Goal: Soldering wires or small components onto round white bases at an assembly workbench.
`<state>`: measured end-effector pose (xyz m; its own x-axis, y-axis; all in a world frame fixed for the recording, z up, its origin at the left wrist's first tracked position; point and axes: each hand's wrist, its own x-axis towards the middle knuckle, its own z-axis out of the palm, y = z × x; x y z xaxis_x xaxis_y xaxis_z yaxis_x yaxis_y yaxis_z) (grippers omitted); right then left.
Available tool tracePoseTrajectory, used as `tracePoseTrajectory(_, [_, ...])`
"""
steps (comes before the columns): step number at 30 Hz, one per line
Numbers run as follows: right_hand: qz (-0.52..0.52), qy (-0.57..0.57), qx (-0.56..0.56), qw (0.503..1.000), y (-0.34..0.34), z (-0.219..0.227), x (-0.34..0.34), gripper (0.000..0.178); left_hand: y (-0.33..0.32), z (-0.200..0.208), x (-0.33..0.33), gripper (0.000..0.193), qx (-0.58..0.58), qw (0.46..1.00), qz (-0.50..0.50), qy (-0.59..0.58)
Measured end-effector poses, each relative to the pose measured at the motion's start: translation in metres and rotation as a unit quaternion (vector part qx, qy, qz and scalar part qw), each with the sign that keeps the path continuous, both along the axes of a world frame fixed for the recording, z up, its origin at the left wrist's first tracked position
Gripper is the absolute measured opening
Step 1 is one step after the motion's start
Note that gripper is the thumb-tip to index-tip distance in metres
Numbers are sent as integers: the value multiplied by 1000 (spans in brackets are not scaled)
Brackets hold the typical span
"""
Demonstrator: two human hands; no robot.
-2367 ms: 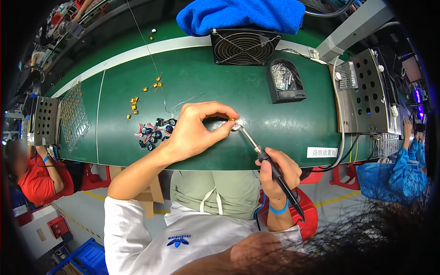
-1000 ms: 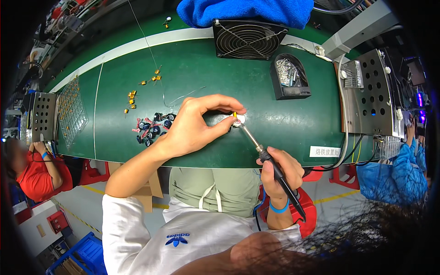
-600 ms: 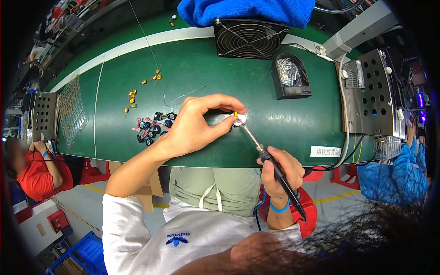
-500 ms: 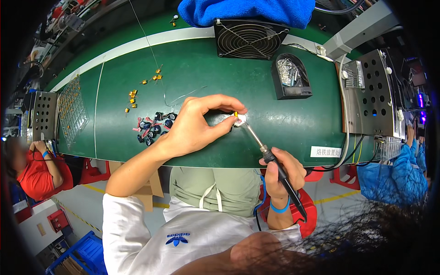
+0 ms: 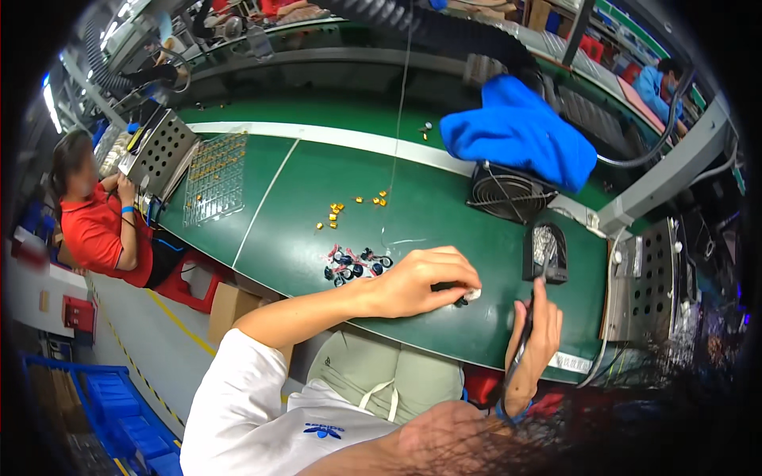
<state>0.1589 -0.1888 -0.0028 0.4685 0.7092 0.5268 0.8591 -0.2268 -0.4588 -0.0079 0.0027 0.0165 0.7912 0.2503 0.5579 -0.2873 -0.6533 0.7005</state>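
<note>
Thumb and fingers of the left hand [image 5: 425,284] are pinched together on a small white part [image 5: 474,294], just above the green bench [image 5: 309,190], probably by its edge to leave the face bare. The right hand [image 5: 543,337] is closed round a soldering iron [image 5: 523,343], likely well back from the hot end; its tip is at the black tray [image 5: 559,276], contact unclear. Yellow pieces [image 5: 334,214] and dark wired parts [image 5: 357,270] lie leftward, presumably within easy left-hand reach.

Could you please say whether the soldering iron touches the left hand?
Apart: the head view shows green table between the soldering iron and the left hand.
</note>
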Motion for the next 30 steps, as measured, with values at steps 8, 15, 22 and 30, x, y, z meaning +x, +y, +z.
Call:
tracePoseTrajectory(8, [32,196,146,969,-7,-9,-32,48,79,39,-65,15,-92,978,157,102])
tracePoseTrajectory(15, [48,258,164,951,-5,-23,-41,47,5,15,-26,31,246,952,81,163])
tracePoseTrajectory(22, [25,201,142,969,-11,-34,-41,46,4,-10,-15,17,272,949,47,151])
tracePoseTrajectory(30, [-18,239,122,963,-10,-31,-43,45,8,21,-25,17,-54,998,6,34])
